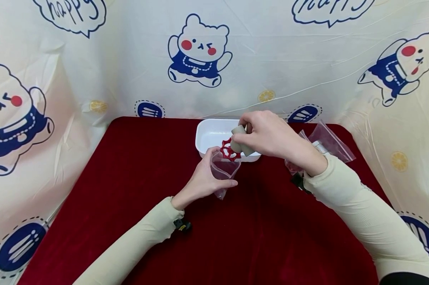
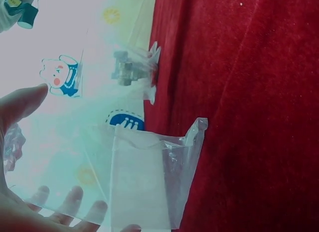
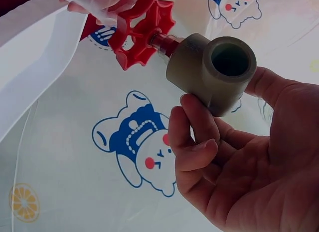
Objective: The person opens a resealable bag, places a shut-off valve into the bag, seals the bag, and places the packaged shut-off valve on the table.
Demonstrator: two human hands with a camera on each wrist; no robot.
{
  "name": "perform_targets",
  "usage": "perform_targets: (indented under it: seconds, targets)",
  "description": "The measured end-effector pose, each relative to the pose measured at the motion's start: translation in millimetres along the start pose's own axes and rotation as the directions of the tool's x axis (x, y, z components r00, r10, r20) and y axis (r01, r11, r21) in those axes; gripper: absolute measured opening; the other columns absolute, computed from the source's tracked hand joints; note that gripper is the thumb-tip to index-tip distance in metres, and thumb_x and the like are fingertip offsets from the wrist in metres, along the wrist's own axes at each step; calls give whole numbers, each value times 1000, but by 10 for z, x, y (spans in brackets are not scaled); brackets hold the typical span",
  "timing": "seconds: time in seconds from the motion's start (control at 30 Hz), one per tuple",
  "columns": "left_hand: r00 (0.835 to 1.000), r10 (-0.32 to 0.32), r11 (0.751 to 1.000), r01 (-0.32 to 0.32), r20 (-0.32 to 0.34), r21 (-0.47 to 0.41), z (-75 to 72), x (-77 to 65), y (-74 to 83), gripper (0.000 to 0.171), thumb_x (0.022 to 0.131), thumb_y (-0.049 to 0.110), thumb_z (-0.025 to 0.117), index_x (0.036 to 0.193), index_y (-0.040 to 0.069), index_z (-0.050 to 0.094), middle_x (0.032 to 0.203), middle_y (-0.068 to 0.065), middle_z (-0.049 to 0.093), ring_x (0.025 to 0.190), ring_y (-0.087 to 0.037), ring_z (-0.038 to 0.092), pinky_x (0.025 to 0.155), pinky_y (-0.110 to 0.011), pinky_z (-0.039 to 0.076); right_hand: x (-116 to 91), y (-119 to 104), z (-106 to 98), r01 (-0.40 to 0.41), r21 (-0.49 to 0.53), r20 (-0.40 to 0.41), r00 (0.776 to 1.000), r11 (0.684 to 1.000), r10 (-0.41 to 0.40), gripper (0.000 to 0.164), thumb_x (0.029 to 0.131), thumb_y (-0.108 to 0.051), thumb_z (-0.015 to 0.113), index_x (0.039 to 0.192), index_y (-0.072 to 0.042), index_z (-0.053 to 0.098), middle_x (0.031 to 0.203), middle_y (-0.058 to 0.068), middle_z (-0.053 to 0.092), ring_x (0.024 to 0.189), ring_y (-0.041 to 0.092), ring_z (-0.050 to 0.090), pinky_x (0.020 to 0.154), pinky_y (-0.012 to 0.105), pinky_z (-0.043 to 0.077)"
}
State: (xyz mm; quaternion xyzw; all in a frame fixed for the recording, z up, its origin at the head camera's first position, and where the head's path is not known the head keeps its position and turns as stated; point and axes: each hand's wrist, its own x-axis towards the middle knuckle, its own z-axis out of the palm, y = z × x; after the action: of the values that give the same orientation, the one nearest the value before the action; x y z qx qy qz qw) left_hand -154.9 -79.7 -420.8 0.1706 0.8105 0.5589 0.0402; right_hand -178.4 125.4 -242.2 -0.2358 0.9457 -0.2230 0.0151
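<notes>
My right hand (image 1: 268, 132) grips the grey plastic body of a stop valve (image 3: 214, 75). Its red handwheel (image 1: 230, 149) points down and left, at the mouth of a clear plastic bag (image 1: 224, 168). That bag is held by my left hand (image 1: 205, 174), thumb on the near side and fingers on the far side. The left wrist view has the thumb apart from the bag (image 2: 139, 187) and several fingertips behind the film. In the right wrist view the valve's round socket opening faces the camera, and the handwheel is close to the bag's film.
Behind both hands stands a white tray (image 1: 209, 136) at the back of the dark red cloth (image 1: 136, 178). Clear bags (image 1: 330, 138) with things inside lie at the back right, partly hidden by my right forearm. A printed curtain (image 1: 129, 59) surrounds the table.
</notes>
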Motion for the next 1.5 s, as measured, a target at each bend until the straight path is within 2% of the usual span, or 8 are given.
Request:
perform_targets:
  seconds: [0.33, 0.53, 0.8, 1.2, 1.37, 1.5]
  targets:
    - [1000, 6, 1000, -6, -9, 4, 20, -9, 17, 98, 72, 34, 95, 150, 22, 38, 129, 4, 60, 112, -14, 62, 97, -41, 53, 1, -79, 65, 6, -23, 51, 999, 1000, -5, 22, 91, -35, 70, 93, -13, 70, 76, -1, 66, 70, 20, 59, 56, 37, 46]
    - [1000, 13, 1000, -13, -9, -2, 21, -20, 15, 98, 72, 35, 95, 151, 22, 38, 128, 4, 61, 112, -13, 62, 97, -41, 52, 16, -105, 121, 13, -37, 62, 998, 999, -11, 19, 91, -34, 71, 87, -15, 70, 67, -2, 59, 67, 19, 55, 54, 36, 43]
    - [1000, 8, 1000, -8, -10, 6, 21, -15, 0, 95, 73, 34, 95, 148, 23, 39, 126, 3, 61, 111, -14, 62, 95, -40, 53, 38, -117, 175, 27, -39, 104, 994, 999, -23, 22, 93, -33, 71, 93, -11, 72, 72, 1, 61, 70, 20, 55, 54, 35, 43]
    - [1000, 19, 1000, -19, 3, -5, 27, -12, -8, 93, 75, 35, 94, 148, 22, 38, 129, 3, 59, 113, -13, 61, 97, -39, 52, 59, -141, 264, 46, -60, 121, 992, 997, -39, 20, 93, -30, 71, 84, -12, 69, 63, -1, 53, 65, 18, 51, 49, 31, 38]
    - [999, 32, 999, -32, 4, 7, 25, -1, 0, 97, 74, 35, 95, 151, 21, 38, 127, 3, 63, 111, -12, 63, 95, -39, 53, 65, -155, 298, 65, -73, 131, 990, 995, -55, 19, 92, -29, 72, 83, -12, 69, 63, -2, 54, 65, 17, 51, 52, 32, 39]
    - [999, 49, 999, -49, 7, 15, 29, 9, 11, 98, 75, 35, 95, 154, 21, 39, 130, 7, 62, 112, -11, 63, 96, -39, 53, 87, -140, 342, 48, -64, 152, 988, 997, -38, 19, 91, -28, 73, 83, -11, 69, 62, -2, 53, 67, 17, 51, 55, 32, 40]
